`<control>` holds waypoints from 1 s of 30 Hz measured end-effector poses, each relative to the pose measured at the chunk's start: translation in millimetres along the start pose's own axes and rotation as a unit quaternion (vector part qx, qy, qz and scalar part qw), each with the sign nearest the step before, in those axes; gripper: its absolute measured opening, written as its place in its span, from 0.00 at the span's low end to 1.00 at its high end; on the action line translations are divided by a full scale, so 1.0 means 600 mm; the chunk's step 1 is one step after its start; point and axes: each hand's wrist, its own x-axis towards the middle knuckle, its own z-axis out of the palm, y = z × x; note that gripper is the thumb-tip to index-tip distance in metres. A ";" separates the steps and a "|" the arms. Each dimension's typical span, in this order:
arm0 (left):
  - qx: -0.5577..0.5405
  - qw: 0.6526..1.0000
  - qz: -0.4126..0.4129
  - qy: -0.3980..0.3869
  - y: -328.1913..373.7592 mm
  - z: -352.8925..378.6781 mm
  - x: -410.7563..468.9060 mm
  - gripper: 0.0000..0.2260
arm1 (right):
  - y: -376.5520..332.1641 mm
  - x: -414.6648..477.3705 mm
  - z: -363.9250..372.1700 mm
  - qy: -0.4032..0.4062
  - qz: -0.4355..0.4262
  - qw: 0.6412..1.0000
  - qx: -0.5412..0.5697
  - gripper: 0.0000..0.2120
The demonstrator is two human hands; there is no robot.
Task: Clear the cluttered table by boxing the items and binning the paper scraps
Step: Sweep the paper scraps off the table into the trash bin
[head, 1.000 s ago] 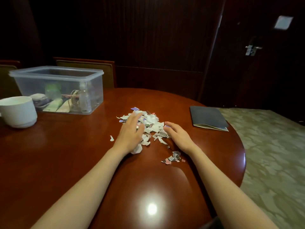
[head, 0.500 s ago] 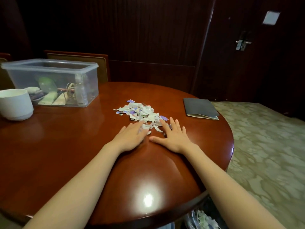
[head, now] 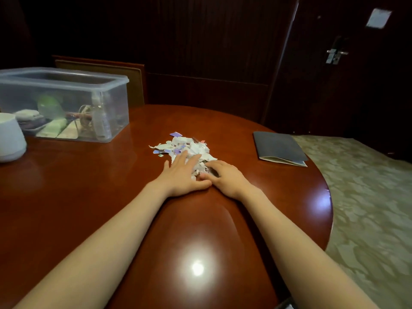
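A heap of torn white and purple paper scraps (head: 189, 148) lies in the middle of the round dark-red table (head: 89, 197). My left hand (head: 181, 175) lies flat with its fingers spread on the near side of the heap. My right hand (head: 225, 177) is beside it, fingers curled onto scraps at the heap's near right edge, thumb touching the left hand. A clear plastic box (head: 64, 103) stands at the far left, holding a small bottle, a green object and other items.
A white mug (head: 10, 139) stands at the left edge next to the box. A dark folder (head: 278, 148) lies at the table's right side. A chair back (head: 133, 83) rises behind the box. Patterned carpet (head: 367, 197) lies to the right, with a dark door beyond.
Both hands have slid forward into the heap and drawn together. The right hand's fingers have curled from flat. The stray scraps near the hands are now part of the heap.
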 end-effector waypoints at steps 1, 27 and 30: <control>0.005 1.000 0.003 -0.010 -0.002 0.001 0.007 0.37 | -0.001 -0.001 0.001 0.007 -0.002 1.000 -0.003 0.19; -0.010 0.985 0.067 0.161 0.024 -0.003 -0.004 0.09 | -0.015 -0.029 -0.011 0.166 0.005 0.984 0.063 0.19; -0.029 0.980 0.042 0.191 0.027 -0.007 -0.005 0.09 | -0.013 -0.034 -0.015 0.208 0.019 0.969 0.130 0.21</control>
